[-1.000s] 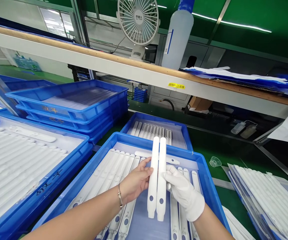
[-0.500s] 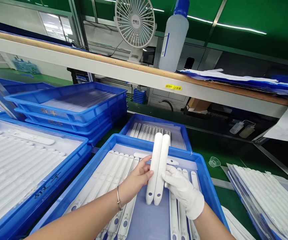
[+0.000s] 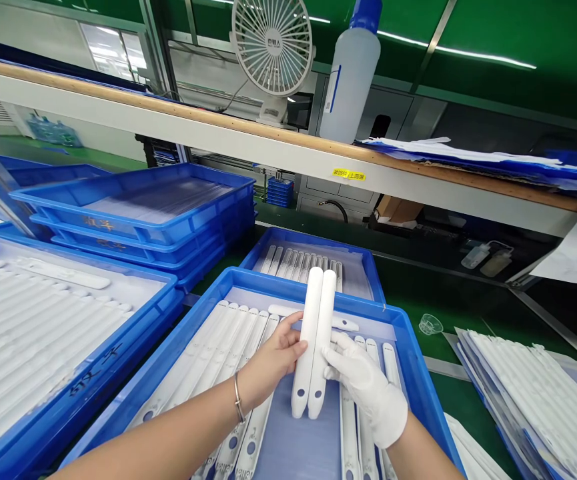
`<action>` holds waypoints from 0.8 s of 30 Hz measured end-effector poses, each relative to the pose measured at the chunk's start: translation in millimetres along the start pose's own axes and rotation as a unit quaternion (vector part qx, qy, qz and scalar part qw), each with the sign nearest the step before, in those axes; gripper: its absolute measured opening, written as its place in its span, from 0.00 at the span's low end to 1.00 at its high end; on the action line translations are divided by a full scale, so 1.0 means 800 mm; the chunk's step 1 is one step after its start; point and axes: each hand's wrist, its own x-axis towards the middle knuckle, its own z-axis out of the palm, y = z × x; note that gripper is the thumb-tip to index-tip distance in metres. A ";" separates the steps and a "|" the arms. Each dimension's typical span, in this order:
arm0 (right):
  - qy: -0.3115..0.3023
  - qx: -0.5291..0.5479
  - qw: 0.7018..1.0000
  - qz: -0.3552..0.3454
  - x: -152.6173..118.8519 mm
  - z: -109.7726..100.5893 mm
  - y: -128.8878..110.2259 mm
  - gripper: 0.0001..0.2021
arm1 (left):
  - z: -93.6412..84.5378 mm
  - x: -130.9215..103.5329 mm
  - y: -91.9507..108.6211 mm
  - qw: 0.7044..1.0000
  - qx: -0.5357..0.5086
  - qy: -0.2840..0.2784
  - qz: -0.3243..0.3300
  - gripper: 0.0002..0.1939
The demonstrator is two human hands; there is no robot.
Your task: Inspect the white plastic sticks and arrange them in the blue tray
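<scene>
Left hand (image 3: 274, 357) and gloved right hand (image 3: 368, 387) pinch white strips (image 3: 310, 320), both hands partly hidden.

Over the main tray (image 3: 368, 305), two strips (image 3: 309, 340) sit between the left hand (image 3: 283, 350) at nine o'clock and the right hand (image 3: 361, 383) at three. Inside that tray, one row of parts (image 3: 218, 347) lies at nine, another row (image 3: 349, 427) at three. Around it, a far tray (image 3: 318, 241) lies at twelve, a tray stack (image 3: 218, 220) at ten, a side tray (image 3: 133, 343) at nine, a cup (image 3: 431, 325) at two. Behind, a shelf (image 3: 218, 139) bears a fan (image 3: 272, 43) with a bottle (image 3: 352, 83) at its three o'clock.
</scene>
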 end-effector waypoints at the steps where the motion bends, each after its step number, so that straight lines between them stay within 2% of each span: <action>1: 0.009 -0.024 1.000 -0.003 -0.001 0.000 0.000 0.20 | 0.002 -0.001 0.001 1.000 -0.007 0.001 -0.007 0.35; 4: 0.022 -0.106 0.994 -0.022 -0.003 0.003 0.000 0.20 | 0.007 -0.005 0.005 0.999 -0.031 0.001 -0.029 0.36; 8: 0.005 -0.161 0.986 -0.037 -0.005 0.008 -0.001 0.21 | 0.013 -0.009 0.006 0.997 -0.055 0.005 -0.053 0.37; 12: -0.019 -0.148 0.989 -0.001 -0.002 0.011 0.003 0.22 | 0.016 -0.012 0.010 0.995 -0.068 0.002 -0.071 0.36; 15: -0.007 -0.132 0.991 0.025 0.000 0.009 0.006 0.23 | 0.017 -0.014 0.015 0.992 -0.085 0.006 -0.088 0.35; 24: 0.042 -0.114 0.993 -0.007 -0.001 0.009 -0.001 0.20 | 0.014 -0.014 0.016 0.992 -0.106 -0.014 -0.066 0.34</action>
